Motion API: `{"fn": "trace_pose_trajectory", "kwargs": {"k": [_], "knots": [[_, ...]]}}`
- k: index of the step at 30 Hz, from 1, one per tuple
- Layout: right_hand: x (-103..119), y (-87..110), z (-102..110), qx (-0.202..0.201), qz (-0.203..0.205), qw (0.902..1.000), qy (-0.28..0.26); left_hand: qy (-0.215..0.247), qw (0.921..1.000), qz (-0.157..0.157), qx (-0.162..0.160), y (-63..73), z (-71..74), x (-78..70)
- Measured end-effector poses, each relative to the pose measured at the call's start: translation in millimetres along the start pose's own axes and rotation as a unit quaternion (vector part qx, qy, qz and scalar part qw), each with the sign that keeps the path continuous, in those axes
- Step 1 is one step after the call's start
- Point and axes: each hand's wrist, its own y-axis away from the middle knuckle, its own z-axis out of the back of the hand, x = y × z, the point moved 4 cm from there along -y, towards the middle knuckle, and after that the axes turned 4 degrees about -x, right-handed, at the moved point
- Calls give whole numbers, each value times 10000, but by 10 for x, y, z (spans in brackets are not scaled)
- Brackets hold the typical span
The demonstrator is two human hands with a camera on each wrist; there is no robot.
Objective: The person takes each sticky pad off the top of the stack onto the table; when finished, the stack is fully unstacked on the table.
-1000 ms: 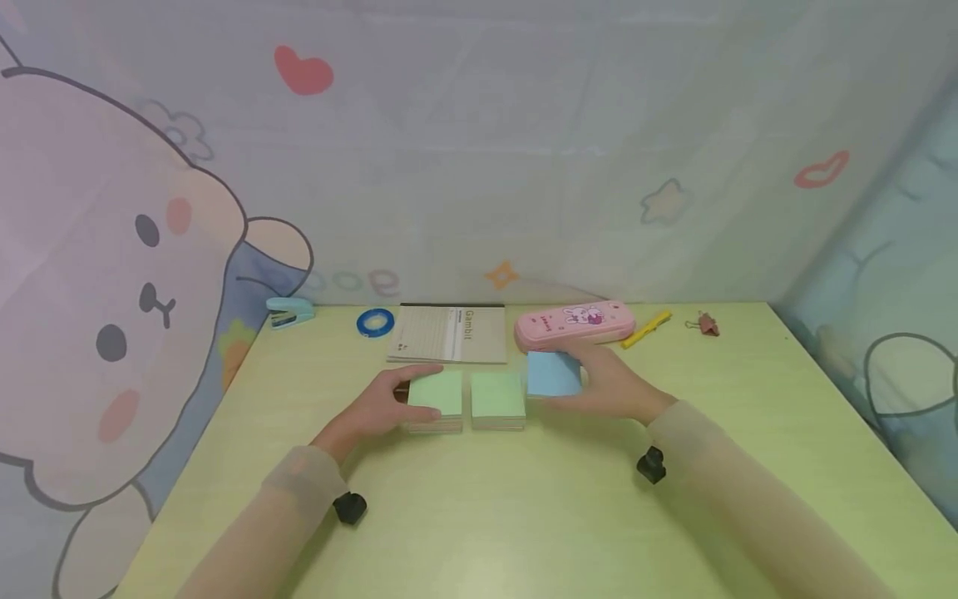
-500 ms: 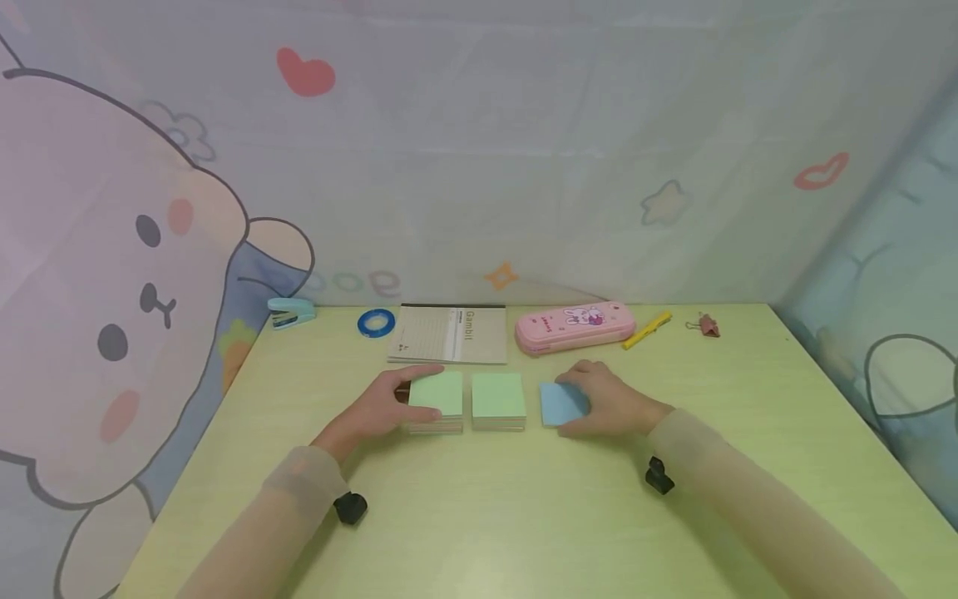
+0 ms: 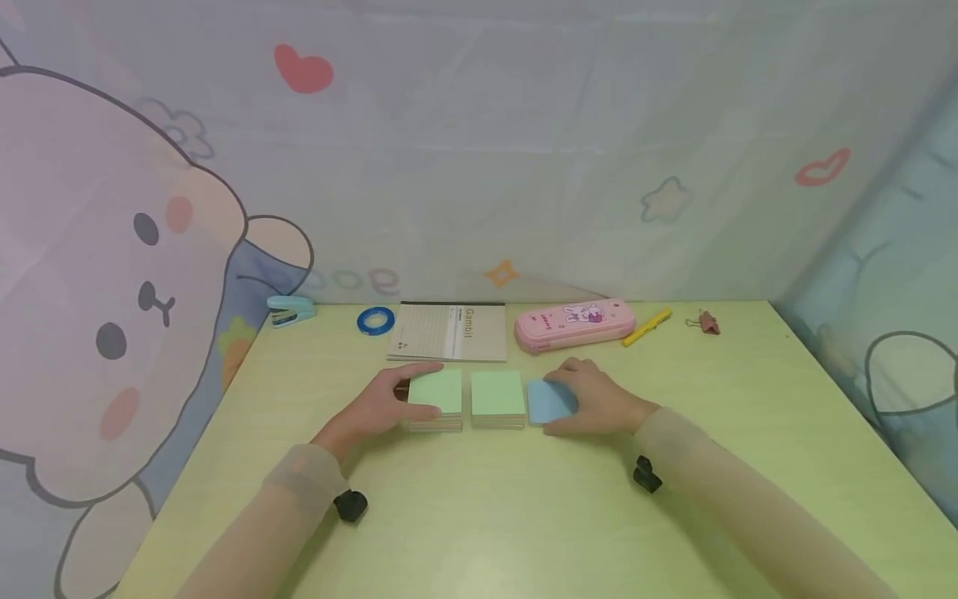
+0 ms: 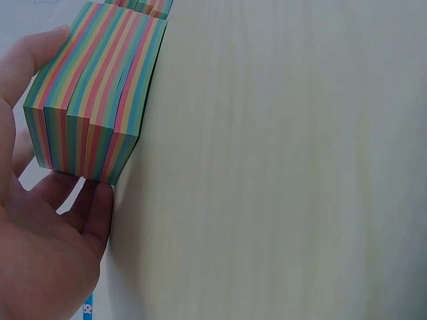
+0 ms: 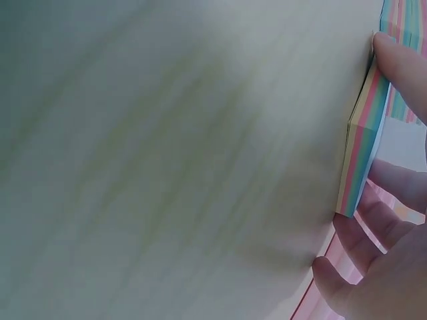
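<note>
My left hand (image 3: 380, 405) holds the left stack of sticky notes (image 3: 437, 393), thumb and fingers at its sides. In the left wrist view this stack (image 4: 93, 87) shows several striped pads piled together, some slightly offset. Beside it, a small gap away, stands the middle stack of sticky notes (image 3: 497, 399), its top also green. On the far side of that, my right hand (image 3: 599, 403) grips a thin sticky note pad (image 3: 550, 403) with a blue top. The right wrist view shows the striped edge of this pad (image 5: 363, 140) low at the table, between thumb and fingers.
Along the back of the table lie a light blue stapler (image 3: 291, 310), a blue tape roll (image 3: 376, 321), a notebook (image 3: 446, 333), a pink pencil case (image 3: 575, 324), a yellow pen (image 3: 647, 327) and a binder clip (image 3: 708, 323). A printed curtain (image 3: 464, 166) hangs behind.
My right hand has brought the blue-topped pad down toward me, then slid it left, close to the middle stack. My left hand stays in place on the left stack.
</note>
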Motion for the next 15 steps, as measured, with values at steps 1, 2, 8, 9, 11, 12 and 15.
{"fn": "trace_pose_trajectory", "kwargs": {"k": [1, 2, 8, 9, 11, 12, 15], "knots": [[8, -1, 0, -1, 10, 10000, 9, 11, 10000, 1, 3, 3, 1, -2], [15, -2, 1, 1, 14, 10000, 9, 9, 10000, -8, 14, 4, 2, -5], [40, -5, 1, -9, -6, 10000, 30, 8, 10000, -40, 44, 6, 4, -7], [39, -8, -2, -8, -6, 10000, 42, 19, 10000, -34, 42, 7, 3, -8], [33, -14, -8, -14, 10, 10000, 72, 34, 10000, -25, 38, 8, 2, -8], [28, -16, -11, -16, 22, 10000, 93, 41, 10000, -22, 40, 8, 2, -9], [21, -24, -15, -9, 54, 9999, 106, 75, 10000, -16, 39, 6, 0, -7]]}}
